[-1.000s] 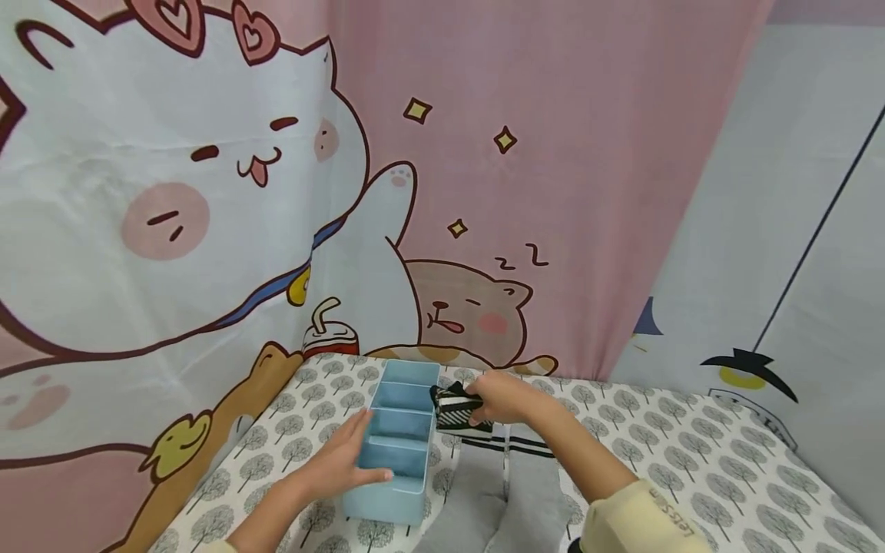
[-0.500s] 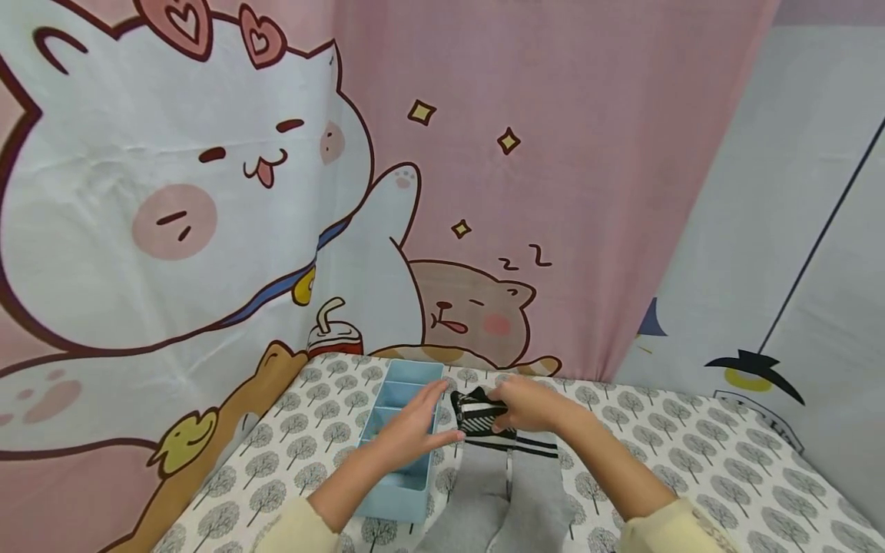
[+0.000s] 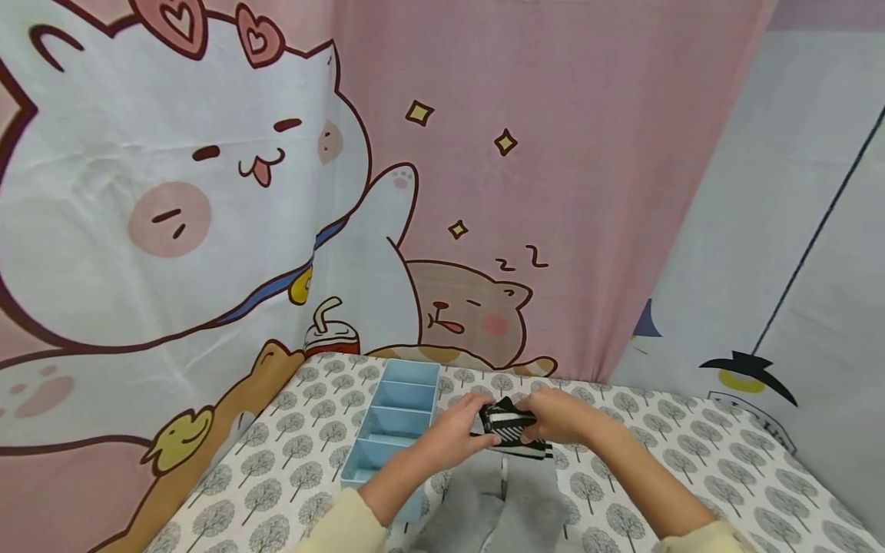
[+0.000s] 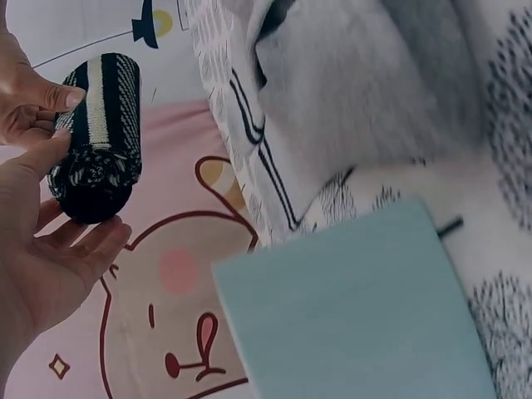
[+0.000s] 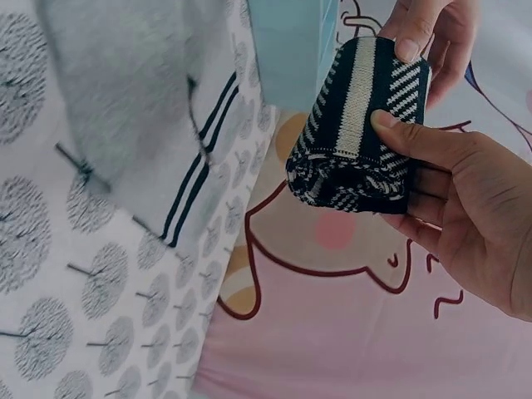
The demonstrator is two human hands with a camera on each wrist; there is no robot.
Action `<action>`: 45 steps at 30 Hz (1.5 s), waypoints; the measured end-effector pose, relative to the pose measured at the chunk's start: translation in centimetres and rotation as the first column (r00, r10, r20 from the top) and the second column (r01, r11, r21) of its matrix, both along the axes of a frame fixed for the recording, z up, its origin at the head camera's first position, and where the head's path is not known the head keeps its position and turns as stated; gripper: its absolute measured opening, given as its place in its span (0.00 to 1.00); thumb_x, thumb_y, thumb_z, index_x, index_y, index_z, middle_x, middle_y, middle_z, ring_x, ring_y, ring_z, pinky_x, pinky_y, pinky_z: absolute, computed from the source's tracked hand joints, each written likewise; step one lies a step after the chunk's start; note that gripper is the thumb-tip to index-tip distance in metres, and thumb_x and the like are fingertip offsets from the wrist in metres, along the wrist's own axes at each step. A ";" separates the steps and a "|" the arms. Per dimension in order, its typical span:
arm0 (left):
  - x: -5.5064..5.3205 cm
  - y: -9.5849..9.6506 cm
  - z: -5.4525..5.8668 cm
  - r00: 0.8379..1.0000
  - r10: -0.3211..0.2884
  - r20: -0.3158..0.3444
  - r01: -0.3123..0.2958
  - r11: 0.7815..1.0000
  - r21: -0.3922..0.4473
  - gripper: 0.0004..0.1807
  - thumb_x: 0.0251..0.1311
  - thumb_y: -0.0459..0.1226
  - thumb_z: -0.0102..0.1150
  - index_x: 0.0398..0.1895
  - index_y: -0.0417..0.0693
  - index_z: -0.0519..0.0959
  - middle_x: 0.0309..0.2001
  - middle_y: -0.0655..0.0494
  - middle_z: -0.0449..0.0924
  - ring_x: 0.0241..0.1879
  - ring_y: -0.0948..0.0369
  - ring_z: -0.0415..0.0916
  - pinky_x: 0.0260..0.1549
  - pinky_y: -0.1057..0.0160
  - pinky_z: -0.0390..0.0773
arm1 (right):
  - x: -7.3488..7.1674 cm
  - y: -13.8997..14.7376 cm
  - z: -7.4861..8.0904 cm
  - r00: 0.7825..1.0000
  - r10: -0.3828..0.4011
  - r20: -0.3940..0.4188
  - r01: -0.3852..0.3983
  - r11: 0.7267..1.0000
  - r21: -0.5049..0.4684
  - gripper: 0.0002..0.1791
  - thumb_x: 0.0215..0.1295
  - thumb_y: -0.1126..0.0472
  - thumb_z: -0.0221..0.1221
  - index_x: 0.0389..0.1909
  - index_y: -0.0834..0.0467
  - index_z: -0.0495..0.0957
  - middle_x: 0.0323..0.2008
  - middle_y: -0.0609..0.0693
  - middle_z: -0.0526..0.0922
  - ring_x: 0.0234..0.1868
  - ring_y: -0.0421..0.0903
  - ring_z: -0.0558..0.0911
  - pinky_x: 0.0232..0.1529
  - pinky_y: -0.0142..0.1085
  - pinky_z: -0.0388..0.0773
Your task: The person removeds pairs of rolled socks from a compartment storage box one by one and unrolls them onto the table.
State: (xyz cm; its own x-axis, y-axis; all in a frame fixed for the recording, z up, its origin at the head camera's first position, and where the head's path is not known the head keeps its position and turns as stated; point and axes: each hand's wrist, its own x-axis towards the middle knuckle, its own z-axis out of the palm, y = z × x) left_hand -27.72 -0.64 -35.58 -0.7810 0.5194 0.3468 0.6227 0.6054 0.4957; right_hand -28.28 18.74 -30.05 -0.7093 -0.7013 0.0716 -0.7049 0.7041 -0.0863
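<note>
A rolled-up sock point(image 3: 508, 421), black with white stripes and slanted dashes, is held above the bed-like patterned surface between both hands. My left hand point(image 3: 452, 434) pinches its left end, thumb on the near side. At the other end, my right hand point(image 3: 563, 418) grips it with the thumb on top and fingers underneath. The right wrist view shows the spiral end of the rolled sock point(image 5: 357, 125); in the left wrist view its dark rounded end faces my left palm. Below the hands lies a pair of grey socks point(image 3: 477, 507), their black-striped cuffs pointing away from me.
A light blue box point(image 3: 408, 373) with several compartments in a row stands left of the socks, partly behind my left forearm. A white cloth with tree prints point(image 3: 297, 453) covers the surface. A cartoon-printed curtain point(image 3: 553, 192) hangs behind.
My left hand has moved right from the box and taken hold of the rolled sock. My right hand has shifted slightly right and nearer with it.
</note>
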 end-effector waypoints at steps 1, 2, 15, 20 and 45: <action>0.0 0.3 -0.1 1.000 -0.002 0.008 0.002 1.000 0.006 0.28 0.48 0.52 0.50 0.53 0.58 0.60 0.53 0.61 0.59 0.52 0.61 0.57 0.42 0.60 0.65 | 0.1 0.2 -0.1 1.000 -0.011 0.007 0.011 1.000 0.002 0.10 0.42 0.56 0.61 0.27 0.54 0.76 0.18 0.37 0.71 0.18 0.33 0.67 0.21 0.29 0.66; -0.1 0.5 -0.3 1.000 -0.002 0.009 0.002 1.000 0.006 0.27 0.48 0.52 0.50 0.53 0.58 0.61 0.52 0.62 0.60 0.52 0.62 0.58 0.42 0.61 0.65 | 0.2 0.4 -0.2 1.000 -0.021 0.020 0.021 1.000 0.000 0.10 0.42 0.56 0.61 0.28 0.54 0.76 0.18 0.37 0.71 0.18 0.33 0.67 0.21 0.29 0.66; -0.2 4.4 -1.1 0.998 -0.002 -0.057 0.001 1.000 -0.008 0.25 0.46 0.47 0.55 0.49 0.54 0.65 0.45 0.63 0.65 0.37 0.69 0.65 0.33 0.71 0.67 | 0.4 4.1 -1.7 0.998 -0.028 0.054 0.031 0.999 -0.045 0.06 0.43 0.58 0.61 0.24 0.51 0.75 0.16 0.36 0.69 0.16 0.33 0.66 0.18 0.28 0.65; -0.2 5.8 -1.1 0.998 0.023 -0.051 -0.025 0.999 -0.044 0.25 0.44 0.48 0.57 0.49 0.55 0.65 0.43 0.61 0.66 0.35 0.68 0.66 0.31 0.71 0.68 | 0.5 5.1 -2.0 0.997 -0.056 0.044 0.058 0.998 -0.025 0.10 0.42 0.57 0.61 0.28 0.55 0.76 0.17 0.35 0.70 0.17 0.32 0.67 0.19 0.29 0.66; 0.3 13.5 -5.1 0.997 0.009 -0.081 -0.023 0.985 -0.172 0.25 0.42 0.47 0.59 0.45 0.53 0.67 0.37 0.63 0.65 0.34 0.71 0.65 0.30 0.74 0.67 | 2.1 11.6 -6.3 0.949 -0.205 0.239 0.224 0.973 -0.051 0.09 0.42 0.61 0.61 0.28 0.56 0.76 0.20 0.37 0.71 0.19 0.33 0.68 0.18 0.31 0.65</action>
